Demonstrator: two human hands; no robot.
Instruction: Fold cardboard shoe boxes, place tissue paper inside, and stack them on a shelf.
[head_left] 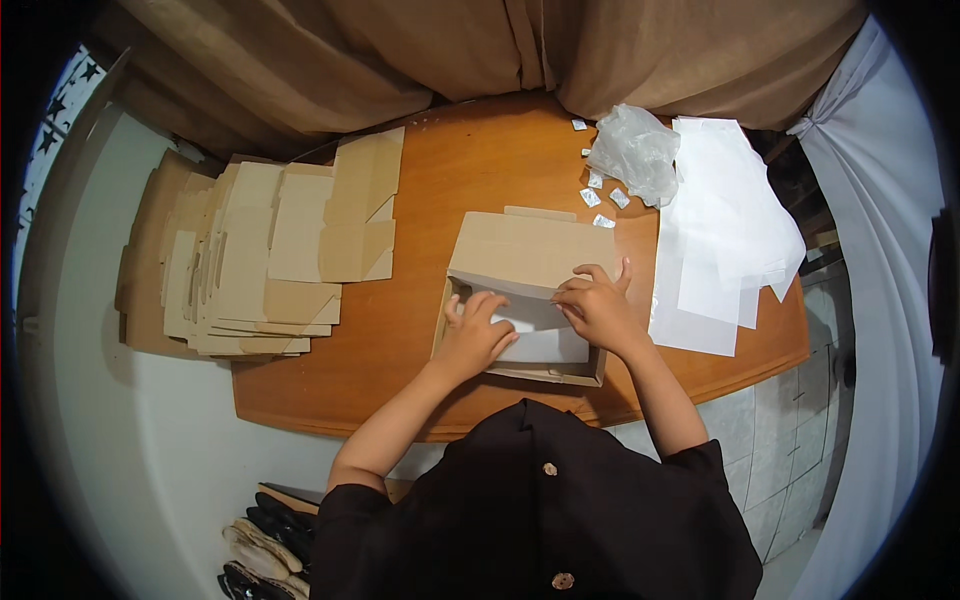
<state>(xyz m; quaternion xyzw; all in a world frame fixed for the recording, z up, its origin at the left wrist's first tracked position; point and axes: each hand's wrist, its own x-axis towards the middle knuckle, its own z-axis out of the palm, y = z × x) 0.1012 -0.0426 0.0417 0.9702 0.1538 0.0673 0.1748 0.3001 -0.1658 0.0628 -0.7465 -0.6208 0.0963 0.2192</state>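
Note:
In front of me on the table stands an open cardboard box, its lid tilted back. White paper lines the inside, with one part of it standing toward the back. My left hand reaches in over the left side, fingers apart and bent, the tips against the paper. At the right side my right hand has its thumb and forefinger pinched at the paper's upper edge, close to the lid's fold. Its other fingers are raised. The fingertips partly hide what they touch.
Flattened cardboard boxes lie stacked on the left of the wooden table. White paper sheets are spread at the right. A clear plastic bag and several small white packets sit behind the box. Shoes are at lower left.

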